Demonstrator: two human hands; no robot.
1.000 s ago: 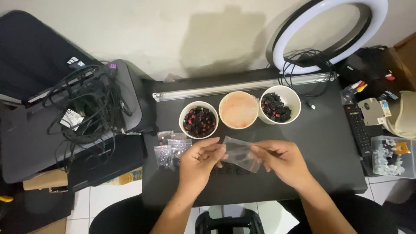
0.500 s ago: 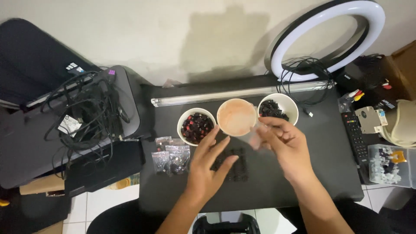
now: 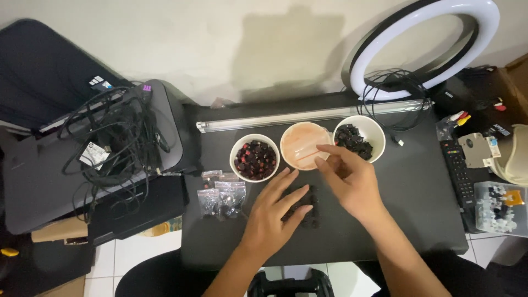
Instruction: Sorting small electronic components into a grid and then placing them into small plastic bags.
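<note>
Item one — our left hand point(image 3: 272, 217): it lies flat and palm down on the black desk point(image 3: 418, 220), fingers spread and holding nothing, the fingertips resting over a small cluster of dark pieces point(image 3: 308, 212). The pieces sit partly under those fingers and partly just to the right of them.

Item two — our right hand point(image 3: 352, 181): it hovers just right of the left hand and slightly beyond it, fingers curled loosely, the thumb and forefinger drawn toward each other near the rim of the middle bowl point(image 3: 304, 144). Whether anything is pinched between them we cannot tell.

Item three: three bowls in a row, just beyond both hands. The middle one, directly ahead of the right fingertips, shows a pale orange inside. The left bowl point(image 3: 254, 157), beyond the left fingertips, holds dark red and black pieces. The right bowl point(image 3: 360, 137), just beyond the right hand, holds black pieces.

Item four: small clear bags point(image 3: 221, 193) of dark pieces, lying together just left of the left hand.

Item five: a long light tube point(image 3: 308, 115) lies across the desk beyond the bowls. A ring lamp point(image 3: 423, 47) stands far beyond the right hand; a remote point(image 3: 456, 173) lies well to its right. A tangle of cables point(image 3: 115, 137) rests on a printer point(image 3: 38, 187), well left of the left hand.
</note>
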